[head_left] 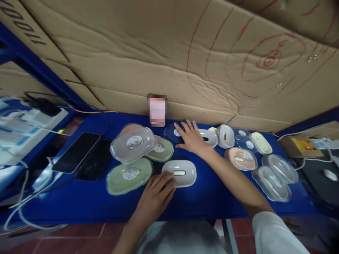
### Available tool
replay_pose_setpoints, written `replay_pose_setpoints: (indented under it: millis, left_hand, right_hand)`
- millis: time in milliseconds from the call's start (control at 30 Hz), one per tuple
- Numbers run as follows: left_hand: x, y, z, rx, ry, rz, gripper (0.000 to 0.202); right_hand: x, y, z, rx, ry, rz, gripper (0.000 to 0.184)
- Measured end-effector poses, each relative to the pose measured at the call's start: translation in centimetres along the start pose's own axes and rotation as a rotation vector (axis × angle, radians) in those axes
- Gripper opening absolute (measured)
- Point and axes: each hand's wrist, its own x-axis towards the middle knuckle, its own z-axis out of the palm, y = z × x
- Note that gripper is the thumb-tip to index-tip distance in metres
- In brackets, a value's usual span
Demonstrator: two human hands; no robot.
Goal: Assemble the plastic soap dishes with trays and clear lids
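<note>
A pale grey-white plastic dish, like a soap dish (189,174), with a slot in its middle lies at the table's front. My left hand (160,190) curls its fingers over the dish's left end. Further back, my right hand (192,137) spreads its fingers over a clear lid with a round label (171,132); contact with the lid is hard to tell. Just right of that hand lies another white dish (212,137). Left of my left hand rests a green lidded dish (129,175), with a grey lidded one (134,143) and a second green one (161,150) behind it.
On the right are a tilted white dish (226,135), a peach dish (240,158), a cream dish (261,143) and clear-lidded dishes (274,183). Two dark phones (76,152) lie left; another phone (158,111) leans on the cardboard wall (119,63). White cables (23,197) hang left.
</note>
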Motion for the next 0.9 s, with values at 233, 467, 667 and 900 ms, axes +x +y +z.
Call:
replay_pose_setpoints:
  millis: [233,467,667,900]
  left_hand:
    - [-0.3,0.4,-0.3,-0.07,0.061,-0.101,0.03]
    - [-0.7,-0.3,0.5,-0.181,0.086,-0.221,0.072]
    - [0.0,-0.8,0.5,-0.207,-0.033,-0.191,0.077]
    - [0.2,-0.2,0.8,-0.171,-0.022,-0.193,0.071]
  right_hand:
    - [-4.7,0.5,-3.4,0.051,0.071,-0.001,0.066]
    - [-17.5,-3.1,-0.6,0.311,0.079,-0.277,0.053]
    - [-17.7,-2.8,1.5,0.244,0.064,-0.382,0.058]
    - [-17.2,-0.8,2.0,0.16,0.123,-0.448,0.063]
